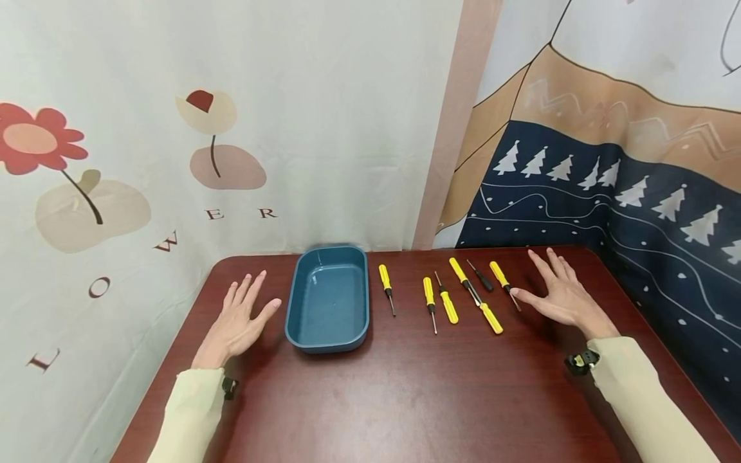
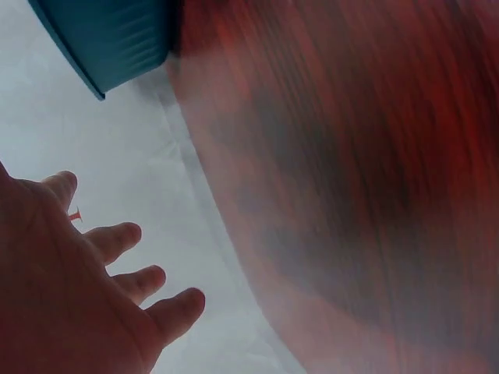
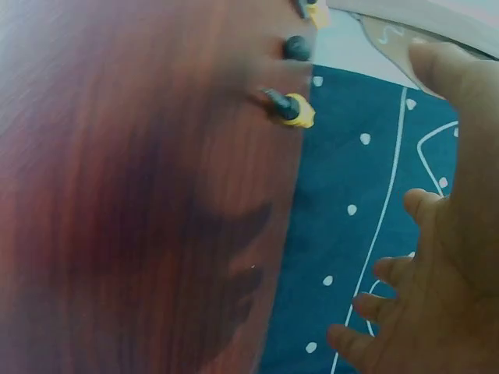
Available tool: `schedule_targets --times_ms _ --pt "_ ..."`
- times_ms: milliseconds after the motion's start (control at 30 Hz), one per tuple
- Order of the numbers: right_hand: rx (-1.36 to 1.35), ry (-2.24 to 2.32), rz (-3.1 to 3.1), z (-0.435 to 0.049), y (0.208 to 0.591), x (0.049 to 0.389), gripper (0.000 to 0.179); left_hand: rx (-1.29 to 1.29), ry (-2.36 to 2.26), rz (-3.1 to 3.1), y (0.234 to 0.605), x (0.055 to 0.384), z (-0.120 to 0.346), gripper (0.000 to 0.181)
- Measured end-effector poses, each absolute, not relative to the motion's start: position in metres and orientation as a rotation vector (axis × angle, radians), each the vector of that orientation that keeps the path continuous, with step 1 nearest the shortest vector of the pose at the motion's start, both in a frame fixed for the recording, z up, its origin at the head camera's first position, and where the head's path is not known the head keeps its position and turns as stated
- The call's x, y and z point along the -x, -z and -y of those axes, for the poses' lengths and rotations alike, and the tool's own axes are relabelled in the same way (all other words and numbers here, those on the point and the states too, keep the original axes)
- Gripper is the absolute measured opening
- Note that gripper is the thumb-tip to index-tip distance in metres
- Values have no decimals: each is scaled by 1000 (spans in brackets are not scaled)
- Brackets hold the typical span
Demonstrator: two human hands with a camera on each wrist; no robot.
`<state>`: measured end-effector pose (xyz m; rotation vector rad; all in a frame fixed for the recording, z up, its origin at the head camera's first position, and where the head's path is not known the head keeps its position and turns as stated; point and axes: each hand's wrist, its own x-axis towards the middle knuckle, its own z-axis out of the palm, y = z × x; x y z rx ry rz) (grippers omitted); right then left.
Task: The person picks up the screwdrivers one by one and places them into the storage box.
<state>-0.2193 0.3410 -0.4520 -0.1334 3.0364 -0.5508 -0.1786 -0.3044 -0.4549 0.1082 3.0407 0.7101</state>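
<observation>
My left hand [image 1: 236,325] hovers over the table left of a blue rectangular basin [image 1: 327,347], fingers spread and holding nothing. In the left wrist view the fingers of that hand [image 2: 70,273] are straight, apart from the basin [image 2: 125,47]. On the right, my right hand [image 1: 560,297] is likewise spread, its thumb overlapping the tip of a yellow-handled screwdriver [image 1: 499,274] in the head view. Left of it lie a black-handled screwdriver [image 1: 484,280] and several more yellow-handled ones, including a screwdriver [image 1: 384,277] beside the basin. The right wrist view shows the right hand [image 3: 444,273] holding nothing.
The dark red-brown table [image 1: 370,411] has rounded far corners. A pale curtain [image 1: 336,128] with flower prints hangs behind and to the left. At the right hangs a dark blue cloth [image 1: 579,193] with white tree prints, close along the table's edge.
</observation>
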Motion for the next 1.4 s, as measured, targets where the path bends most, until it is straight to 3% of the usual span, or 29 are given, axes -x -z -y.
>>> schedule_targets --times_ms 667,833,1400 --pt "227 742 -2951 -328 448 242 94 17 -1430 -2763 459 194 280 77" --pt "211 749 -2951 -328 451 244 88 47 -1641 -2663 459 199 272 69" --pt "148 775 -2937 -319 459 256 70 165 -1710 -2622 465 210 258 49"
